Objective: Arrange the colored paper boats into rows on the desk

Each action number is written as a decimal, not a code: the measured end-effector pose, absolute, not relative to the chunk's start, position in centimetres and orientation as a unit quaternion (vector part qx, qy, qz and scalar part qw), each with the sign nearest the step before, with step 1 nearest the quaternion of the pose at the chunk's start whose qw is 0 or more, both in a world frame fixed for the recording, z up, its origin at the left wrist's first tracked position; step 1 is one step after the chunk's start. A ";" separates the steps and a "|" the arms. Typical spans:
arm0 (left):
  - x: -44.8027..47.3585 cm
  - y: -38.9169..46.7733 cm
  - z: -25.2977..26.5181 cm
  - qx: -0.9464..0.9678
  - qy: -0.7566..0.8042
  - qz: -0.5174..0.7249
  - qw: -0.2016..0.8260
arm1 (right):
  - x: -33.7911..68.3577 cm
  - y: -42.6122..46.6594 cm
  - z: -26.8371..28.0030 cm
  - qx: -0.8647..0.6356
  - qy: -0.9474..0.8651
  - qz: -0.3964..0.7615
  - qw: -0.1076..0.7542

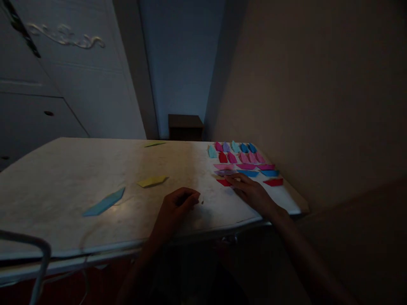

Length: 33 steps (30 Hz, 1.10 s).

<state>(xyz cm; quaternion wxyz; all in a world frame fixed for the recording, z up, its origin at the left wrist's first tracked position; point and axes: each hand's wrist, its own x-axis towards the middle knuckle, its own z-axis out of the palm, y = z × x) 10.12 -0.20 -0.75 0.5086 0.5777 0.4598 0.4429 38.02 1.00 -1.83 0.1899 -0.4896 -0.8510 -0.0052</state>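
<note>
My right hand (251, 192) reaches over the right side of the table, its fingertips closed on a red folded paper piece (223, 182). Just behind that piece lies a lilac folded paper strip (224, 173). My left hand (179, 205) hovers near the front edge with thumb and fingers curled together, and nothing shows in them. To its left are a yellow folded paper piece (153, 181) and a light blue folded paper piece (104, 202). Another red folded paper piece (273, 182) lies right of my right hand.
Rows of pink, blue, red and purple folded papers (244, 158) cover the table's far right. A yellow-green paper piece (155, 144) lies at the back edge. A wall (318, 106) borders the right, a white cabinet (79, 76) the left. A curved metal bar (38, 243) stands front left.
</note>
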 end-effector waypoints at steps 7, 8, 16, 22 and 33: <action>16.2 0.0 -1.4 0.636 0.429 0.412 0.492 | 43.0 -1.4 -2.9 -0.592 -0.793 -0.037 0.142; 16.6 0.0 -1.5 0.645 0.431 0.404 0.485 | 43.3 -1.5 -3.0 -0.607 -0.781 -0.047 0.137; 16.5 -0.5 -2.2 0.737 0.412 0.350 0.405 | 43.4 -1.1 -3.6 -0.657 -0.737 -0.072 0.142; 16.2 -0.7 -2.3 0.743 0.408 0.345 0.403 | 43.2 -1.1 -4.0 -0.675 -0.708 -0.078 0.193; 15.0 0.1 -1.6 0.755 0.380 0.332 0.418 | 37.7 -2.1 -3.5 -0.571 -0.744 0.056 0.342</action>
